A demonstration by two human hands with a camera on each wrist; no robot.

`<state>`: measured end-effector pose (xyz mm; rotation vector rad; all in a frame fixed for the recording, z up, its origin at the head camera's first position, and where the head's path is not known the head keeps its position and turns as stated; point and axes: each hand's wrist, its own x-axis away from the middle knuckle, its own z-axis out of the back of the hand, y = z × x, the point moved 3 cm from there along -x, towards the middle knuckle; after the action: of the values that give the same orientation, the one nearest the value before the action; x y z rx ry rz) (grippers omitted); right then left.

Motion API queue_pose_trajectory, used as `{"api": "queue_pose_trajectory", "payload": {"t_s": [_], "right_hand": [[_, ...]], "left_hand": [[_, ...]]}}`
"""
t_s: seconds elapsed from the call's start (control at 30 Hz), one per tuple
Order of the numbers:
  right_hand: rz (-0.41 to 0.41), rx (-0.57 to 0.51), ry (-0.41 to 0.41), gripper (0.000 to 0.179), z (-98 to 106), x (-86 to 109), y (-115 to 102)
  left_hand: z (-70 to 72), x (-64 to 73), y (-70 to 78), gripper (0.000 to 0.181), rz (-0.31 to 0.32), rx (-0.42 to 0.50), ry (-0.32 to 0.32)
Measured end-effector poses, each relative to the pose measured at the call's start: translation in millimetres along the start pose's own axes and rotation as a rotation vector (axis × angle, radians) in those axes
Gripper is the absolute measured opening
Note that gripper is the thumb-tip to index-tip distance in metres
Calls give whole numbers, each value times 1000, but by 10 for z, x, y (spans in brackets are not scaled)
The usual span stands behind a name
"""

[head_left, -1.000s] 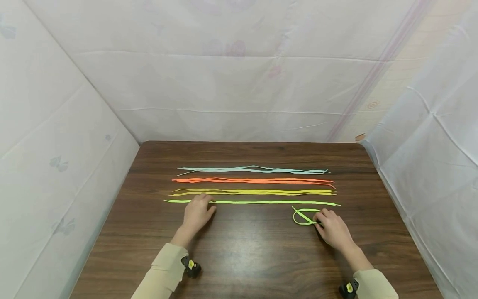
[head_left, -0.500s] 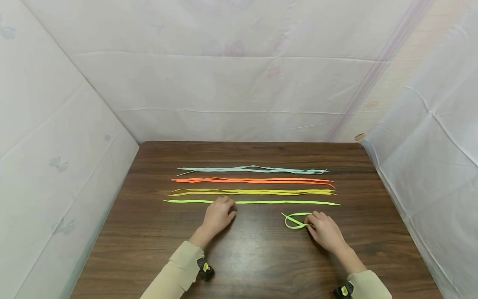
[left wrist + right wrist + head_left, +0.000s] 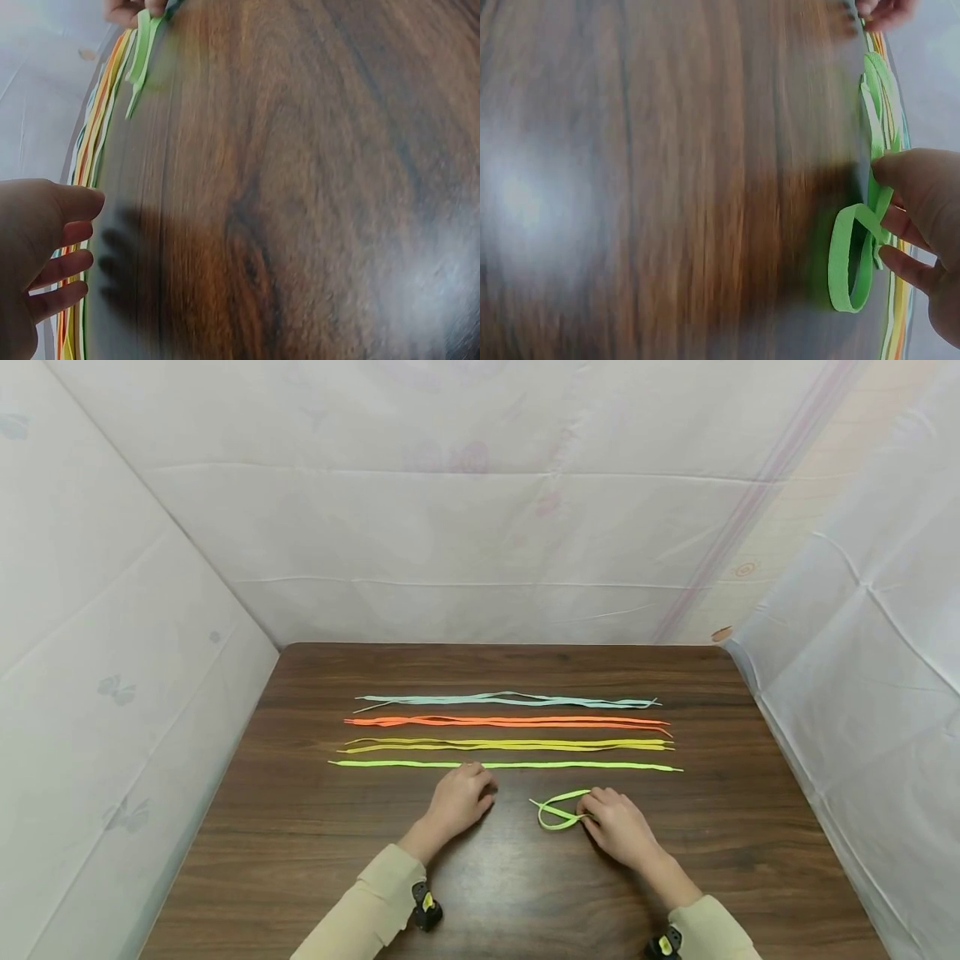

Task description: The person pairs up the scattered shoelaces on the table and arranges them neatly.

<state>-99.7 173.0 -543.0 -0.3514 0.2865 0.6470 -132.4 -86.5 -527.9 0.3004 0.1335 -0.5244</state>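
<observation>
My right hand (image 3: pixel 618 825) pinches a folded neon green shoelace (image 3: pixel 558 811) between thumb and fingers. In the right wrist view, one loop of this shoelace (image 3: pixel 840 259) hangs below the fingers and another stretches away past the thumb. My left hand (image 3: pixel 458 800) holds nothing; its fingers are loosely bent over the table, as the left wrist view shows. In the head view its fingertips overlap a straight neon green shoelace (image 3: pixel 570 765) laid across the table.
Beyond the green one lie yellow shoelaces (image 3: pixel 525 744), orange shoelaces (image 3: pixel 525 722) and pale blue shoelaces (image 3: pixel 465 699), stretched in parallel rows. The dark wooden table (image 3: pixel 300 860) ends at a white cloth wall (image 3: pixel 465 543) behind and cloth on both sides.
My right hand has moved left and a little nearer, carrying the folded green shoelace. My left hand has slid right along the straight green shoelace, so the two hands are closer together.
</observation>
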Motion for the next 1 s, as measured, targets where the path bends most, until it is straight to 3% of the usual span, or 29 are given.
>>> {"api": "queue_pose_trajectory", "payload": {"t_s": [0.47, 0.7, 1.0], "right_hand": [[49, -32, 7, 3, -127, -121, -188], [40, -10, 40, 16, -122, -126, -186], [25, -11, 79, 17, -43, -127, -154]], "left_hand": [[-93, -21, 177, 11, -107, -11, -10], [-141, -54, 265, 6, -143, -49, -23], [-152, -77, 317, 4, -154, -92, -25]]}}
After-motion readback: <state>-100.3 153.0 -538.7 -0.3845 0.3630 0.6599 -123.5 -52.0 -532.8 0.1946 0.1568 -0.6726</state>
